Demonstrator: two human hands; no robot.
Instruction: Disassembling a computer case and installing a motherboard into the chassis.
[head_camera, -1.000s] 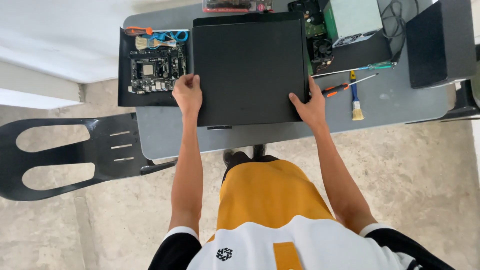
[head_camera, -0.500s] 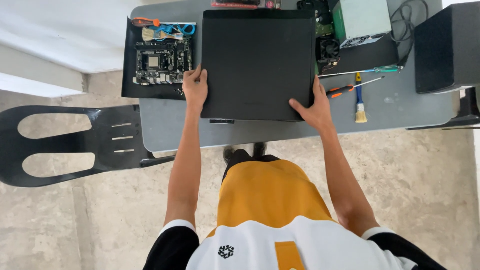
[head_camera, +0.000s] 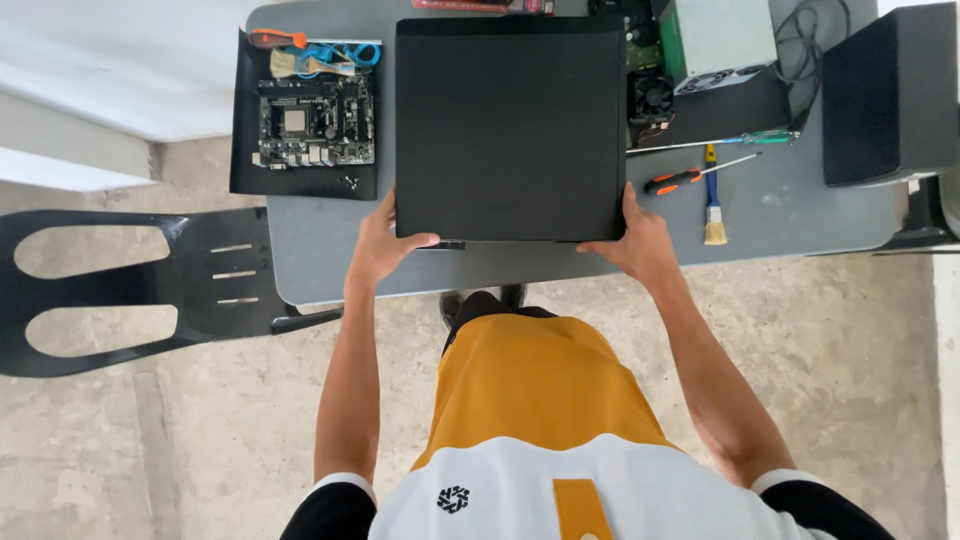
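Bright, even daylight, soft short shadows only. Sharp throughout, no motion blur. Slight wide-angle bending at edges, whites top left near blown out.

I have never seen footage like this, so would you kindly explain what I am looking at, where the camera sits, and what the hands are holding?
There is no machine here: a person works with two bare hands. The one camera is worn on the head and looks straight down, so you see the arms, the shirt and the floor below. The left hand and the right hand grip the near corners of a large flat black panel, which lies over a grey table. Left of it, on a black mat, sits a circuit board. To the right lie a screwdriver with an orange handle, a small brush and a black box. A black chair stands beside the table.
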